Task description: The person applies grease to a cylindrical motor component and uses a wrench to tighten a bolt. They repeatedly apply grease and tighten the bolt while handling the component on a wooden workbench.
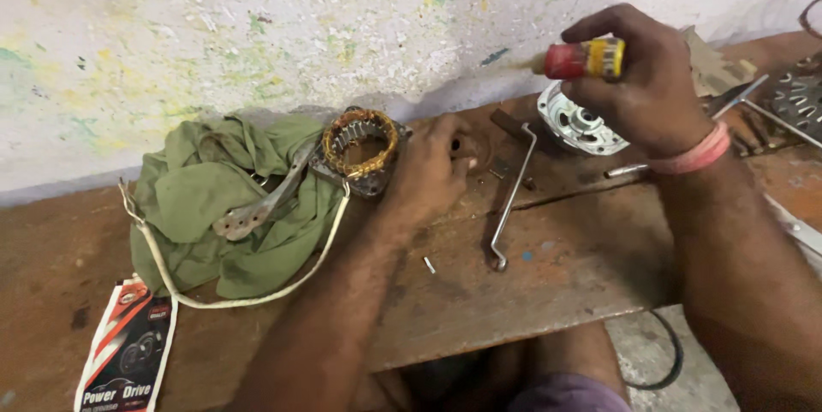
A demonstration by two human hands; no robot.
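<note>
A: What does the right hand [651, 91] hold?

B: It is closed around a tool with a red and yellow plastic handle [585, 59]. The handle sticks out of the fist toward 9 o'clock. The hand is raised above the round silver metal motor cover [575, 125], which lies on the worn brown wooden bench [479, 292] at about 1 o'clock.

A: And the left hand [432, 172]?

B: It rests on the bench near the middle, with the fingers curled. I cannot tell if it grips something; a small dark part seems to be at the fingertips. At 9 o'clock from it, just beside it, is the motor stator with copper wire winding [360, 148].

A: Where does the stator lie?

B: At the edge of the crumpled green cloth [214, 198], at about 10 o'clock on the bench. A flat grey metal blade [261, 206] lies on the cloth, and a white cable [257, 296] curves around it.

A: Anything else?

B: A bent thin metal rod [514, 198] lies between the 2 hands. A black, red and white printed packet [128, 348] is at 8 o'clock.
</note>
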